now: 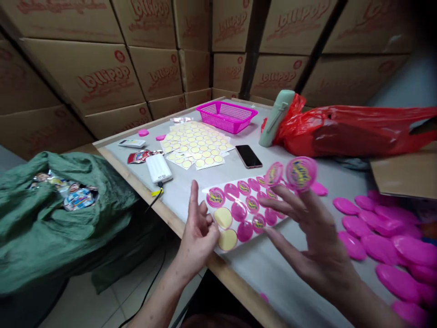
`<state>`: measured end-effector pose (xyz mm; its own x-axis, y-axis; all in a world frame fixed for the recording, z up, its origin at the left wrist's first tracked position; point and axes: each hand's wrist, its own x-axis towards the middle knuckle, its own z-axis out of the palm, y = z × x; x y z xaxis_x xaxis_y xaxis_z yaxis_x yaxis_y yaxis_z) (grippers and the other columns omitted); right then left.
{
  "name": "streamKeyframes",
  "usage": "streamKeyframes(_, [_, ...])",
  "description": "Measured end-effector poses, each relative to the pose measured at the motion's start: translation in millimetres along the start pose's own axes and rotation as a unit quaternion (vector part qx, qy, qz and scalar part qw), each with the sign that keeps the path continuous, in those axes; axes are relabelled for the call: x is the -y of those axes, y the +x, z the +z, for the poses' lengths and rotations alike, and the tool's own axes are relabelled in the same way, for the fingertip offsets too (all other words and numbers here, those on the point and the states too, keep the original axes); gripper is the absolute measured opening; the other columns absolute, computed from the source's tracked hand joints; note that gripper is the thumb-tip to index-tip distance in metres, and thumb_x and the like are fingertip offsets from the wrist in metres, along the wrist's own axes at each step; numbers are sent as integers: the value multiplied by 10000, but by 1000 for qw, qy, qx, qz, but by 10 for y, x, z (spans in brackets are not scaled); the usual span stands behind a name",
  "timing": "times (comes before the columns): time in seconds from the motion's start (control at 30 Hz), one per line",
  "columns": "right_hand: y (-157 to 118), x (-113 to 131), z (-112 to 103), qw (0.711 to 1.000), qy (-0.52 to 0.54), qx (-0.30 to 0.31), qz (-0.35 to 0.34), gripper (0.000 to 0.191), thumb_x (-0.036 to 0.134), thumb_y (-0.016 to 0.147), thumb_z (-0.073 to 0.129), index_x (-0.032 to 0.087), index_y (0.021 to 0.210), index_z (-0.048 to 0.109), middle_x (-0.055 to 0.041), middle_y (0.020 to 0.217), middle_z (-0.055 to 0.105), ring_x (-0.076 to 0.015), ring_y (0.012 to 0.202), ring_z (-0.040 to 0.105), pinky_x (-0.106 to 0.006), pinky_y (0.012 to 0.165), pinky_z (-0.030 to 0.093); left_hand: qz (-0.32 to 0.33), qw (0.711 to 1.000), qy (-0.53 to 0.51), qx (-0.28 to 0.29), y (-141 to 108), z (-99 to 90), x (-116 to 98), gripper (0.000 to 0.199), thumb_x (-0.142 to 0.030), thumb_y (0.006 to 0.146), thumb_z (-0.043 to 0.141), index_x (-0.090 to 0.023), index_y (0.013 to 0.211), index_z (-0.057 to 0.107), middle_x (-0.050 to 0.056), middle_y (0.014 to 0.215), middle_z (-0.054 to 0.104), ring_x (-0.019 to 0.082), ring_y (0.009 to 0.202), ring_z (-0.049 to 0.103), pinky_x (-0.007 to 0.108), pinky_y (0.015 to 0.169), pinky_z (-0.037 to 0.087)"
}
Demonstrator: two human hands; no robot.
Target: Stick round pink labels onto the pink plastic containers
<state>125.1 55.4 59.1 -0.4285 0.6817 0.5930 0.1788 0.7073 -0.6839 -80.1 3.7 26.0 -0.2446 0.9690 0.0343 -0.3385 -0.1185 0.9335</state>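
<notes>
My left hand (pixel 200 232) has its index finger raised and its thumb and curled fingers closed at the left edge of a sticker sheet (pixel 207 190). The sheet carries round pink stickers with yellow-and-dark lettering and two bare yellowish circles (pixel 222 218) near my thumb. Over its right side, my right hand (pixel 307 232) has spread fingers. A round pink sticker (pixel 301 173) and a second pink sticker (pixel 274 174) cling at its fingertips; motion blurs them. Oval pink pieces (pixel 380 248) lie heaped to the right of that hand.
Used sheets with yellow circles (pixel 198 143) lie mid-table. Around them are a pink basket (pixel 227 116), phone (pixel 248 156), white power bank (pixel 158 167) with cable, green bottle (pixel 276 118) and red plastic bag (pixel 341 130). A green sack (pixel 112 182) stands left; cartons (pixel 102 77) line the back.
</notes>
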Motion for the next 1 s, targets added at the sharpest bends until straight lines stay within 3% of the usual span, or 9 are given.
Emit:
streamKeyframes(0.1, [269,38,249,997,14,40,-62,990,30,862,683,537,1558,195,33,1575,473,-250,1208,676,-501,1021,559,-15,999,-2,40,-82,-51,-82,1004,-131,877,597,-452,1589,-32,39,1209,642,77,703,571,207,667,462])
streamKeyframes(0.2, [520,73,421,993,48,74,-77,1015,24,837,714,555,1546,219,46,1597,441,-255,1244,652,-496,1028,557,-27,997,-13,64,-99,-93,-128,957,-121,877,595,-419,1603,48,49,1182,681,100,744,613,228,702,464])
streamKeyframes(0.3, [654,62,560,993,66,96,-34,986,73,839,740,531,1554,237,9,1592,445,-242,1147,698,-466,966,591,-36,995,-69,58,-43,-139,-136,799,-177,842,677,-345,1553,355,60,1149,715,125,772,641,236,711,469])
streamKeyframes(0.37, [646,28,634,994,57,95,1,972,106,858,734,514,1568,210,-27,1579,460,-219,1026,734,-453,919,606,-50,991,-118,33,9,-169,-125,535,-264,843,718,-254,1366,605,78,1096,735,147,817,663,249,754,486])
streamKeyframes(0.43, [581,-11,681,995,37,91,3,969,111,871,723,507,1575,187,-48,1573,464,-210,986,742,-446,897,611,-77,985,-154,0,51,-196,-106,331,-325,846,742,-189,1147,716,83,1003,750,151,838,674,254,791,495])
streamKeyframes(0.6, [437,-52,646,991,-3,91,-103,995,17,860,696,471,1583,184,-60,1571,460,-227,1128,707,-427,903,632,-136,971,-196,-25,86,-216,-94,286,-300,754,845,-157,954,700,25,786,728,95,680,644,208,684,480])
streamKeyframes(0.7, [437,-32,556,982,-14,114,-147,998,-40,862,651,447,1592,175,-70,1555,481,-202,1072,733,-399,905,643,-134,972,-193,-12,87,-187,-144,269,-316,763,837,-160,862,641,-10,736,687,71,627,609,185,627,450])
streamKeyframes(0.87, [492,46,411,980,-46,152,-123,966,-15,892,625,455,1596,161,-78,1533,493,-169,978,754,-362,884,647,-119,983,-140,18,100,-131,-220,274,-378,814,782,-166,861,614,-64,644,581,43,556,518,174,569,393])
streamKeyframes(1.0, [561,126,318,974,-75,193,-92,928,28,910,596,456,1600,147,-97,1469,521,-151,885,758,-336,810,655,-62,996,-47,46,92,-91,-227,236,-338,837,749,-184,938,602,-33,675,661,86,629,588,211,645,437])
